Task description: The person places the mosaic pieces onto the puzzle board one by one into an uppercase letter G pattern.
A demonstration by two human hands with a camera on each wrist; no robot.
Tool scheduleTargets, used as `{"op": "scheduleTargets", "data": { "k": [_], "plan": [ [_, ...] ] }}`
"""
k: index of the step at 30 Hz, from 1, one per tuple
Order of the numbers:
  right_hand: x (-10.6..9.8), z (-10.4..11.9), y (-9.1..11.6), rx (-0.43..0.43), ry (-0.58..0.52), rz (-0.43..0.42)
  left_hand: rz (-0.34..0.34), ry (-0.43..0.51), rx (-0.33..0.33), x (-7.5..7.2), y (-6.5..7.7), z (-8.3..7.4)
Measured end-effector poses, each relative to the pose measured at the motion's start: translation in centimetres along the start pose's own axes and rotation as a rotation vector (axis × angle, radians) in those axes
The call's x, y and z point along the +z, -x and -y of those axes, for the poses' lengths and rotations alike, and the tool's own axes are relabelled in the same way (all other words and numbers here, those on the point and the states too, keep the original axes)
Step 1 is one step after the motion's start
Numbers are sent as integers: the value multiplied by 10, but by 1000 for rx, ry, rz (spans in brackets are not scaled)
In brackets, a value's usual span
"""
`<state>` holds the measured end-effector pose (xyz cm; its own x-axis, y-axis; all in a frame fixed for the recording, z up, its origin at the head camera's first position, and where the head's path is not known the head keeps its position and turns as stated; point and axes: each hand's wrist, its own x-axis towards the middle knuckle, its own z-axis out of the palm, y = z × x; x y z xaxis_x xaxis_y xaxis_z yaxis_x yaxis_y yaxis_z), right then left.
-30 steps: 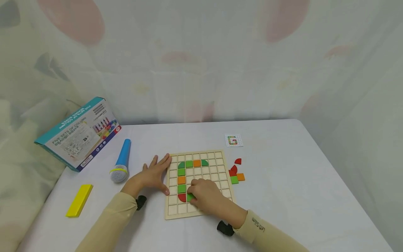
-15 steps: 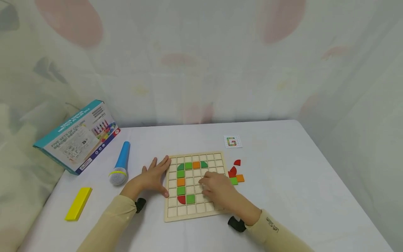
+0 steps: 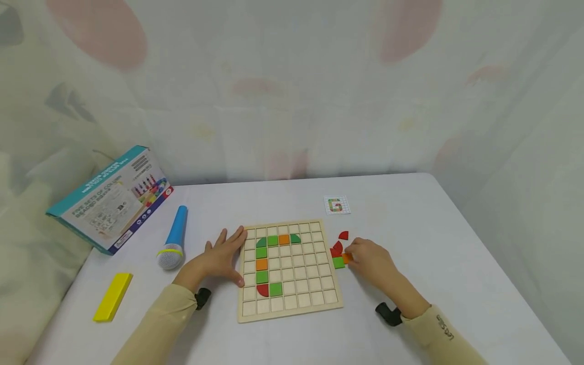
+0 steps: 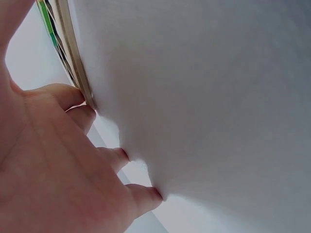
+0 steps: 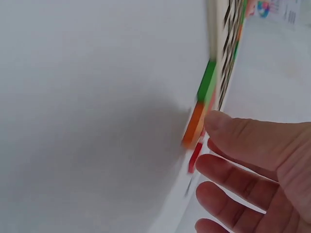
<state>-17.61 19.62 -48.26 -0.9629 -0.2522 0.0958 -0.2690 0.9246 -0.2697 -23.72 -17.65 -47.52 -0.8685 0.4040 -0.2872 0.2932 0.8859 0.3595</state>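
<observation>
A wooden grid board (image 3: 301, 275) lies on the table, with green, orange and red tiles set in a C-like outline. My left hand (image 3: 221, 259) rests at its left side, fingers spread, the thumb at the lower edge and a forefinger by the top corner. Right of the board, the fingertips of my right hand (image 3: 371, 261) are at an orange square tile (image 3: 347, 258). In the right wrist view my thumb overlaps the orange tile (image 5: 193, 125), with the other fingers loosely bent. Touching that tile is a green square tile (image 3: 338, 262); red pieces (image 3: 337, 247) lie just behind.
A small card (image 3: 337, 205) with a coloured G pattern lies behind the loose tiles. To the left are a blue toy microphone (image 3: 176, 235), a yellow block (image 3: 113, 297) and a printed box (image 3: 114, 200) leaning by the cloth wall.
My right hand has moved right, off the board and over to the loose tiles, leaving a green tile beside the red piece in the lower row. My left hand stays at the board.
</observation>
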Motion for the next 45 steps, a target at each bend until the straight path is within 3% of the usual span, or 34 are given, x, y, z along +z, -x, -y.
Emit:
{"op": "scheduleTargets", "data": {
  "k": [5, 15, 23, 31, 36, 45],
  "plan": [
    [1, -10, 1, 25, 4, 44, 2, 5, -1, 1, 1, 0],
    [7, -4, -7, 10, 3, 48, 5, -3, -9, -1, 0, -1],
    [-5, 3, -3, -24, 12, -33, 12, 5, -7, -1, 0, -3],
    [-7, 45, -4, -216, 8, -92, 14, 11, -9, -3, 0, -3],
    [4, 80, -5, -354, -8, -55, 14, 22, -6, -3, 0, -2],
    [24, 111, -7, -399, 9, 78, 20, 20, -10, -2, -1, 0]
  ]
}}
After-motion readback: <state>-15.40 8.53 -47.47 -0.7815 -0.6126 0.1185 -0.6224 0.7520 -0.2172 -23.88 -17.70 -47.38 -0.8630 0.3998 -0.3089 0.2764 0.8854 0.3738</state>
